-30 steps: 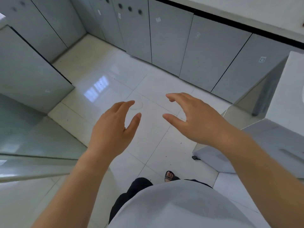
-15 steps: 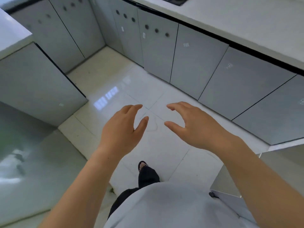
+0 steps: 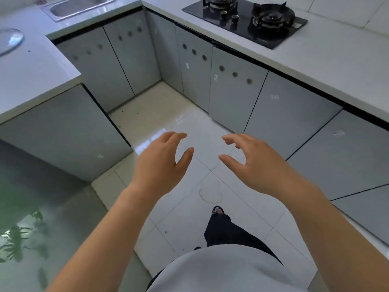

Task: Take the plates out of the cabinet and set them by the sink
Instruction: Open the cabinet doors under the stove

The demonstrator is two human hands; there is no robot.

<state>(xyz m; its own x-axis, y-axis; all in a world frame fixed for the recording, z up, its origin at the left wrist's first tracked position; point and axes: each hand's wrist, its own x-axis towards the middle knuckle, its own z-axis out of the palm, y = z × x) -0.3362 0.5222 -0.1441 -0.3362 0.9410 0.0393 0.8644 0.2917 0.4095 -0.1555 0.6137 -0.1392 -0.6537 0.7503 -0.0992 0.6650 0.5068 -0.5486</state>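
From the head camera, both hands are out in front over the white tiled floor (image 3: 189,123), well short of the sink (image 3: 80,5). The left hand (image 3: 162,163) and the right hand (image 3: 254,163) are open and hold nothing, with fingers loosely bent and thumbs turned toward each other. They keep the pose of half a second ago, with a slightly wider gap between them.

The view has lifted since then. Before, only cabinet fronts and a strip of worktop showed. Now the sink sits at the far top left, set into the white counter (image 3: 31,66). A black gas stove (image 3: 244,20) lies to the right of the sink, round the corner of the counter. A clear round glass dish (image 3: 9,41) lies flat on the counter, near the sink on its near side. Whether it is one of the plates cannot be told.

The grey cabinet doors (image 3: 233,91) under the sink and along the stove side are all closed, so what they hold is hidden. The open white unit seen on the right a second ago is out of view. One sandalled foot (image 3: 217,210) is forward on the tiles.
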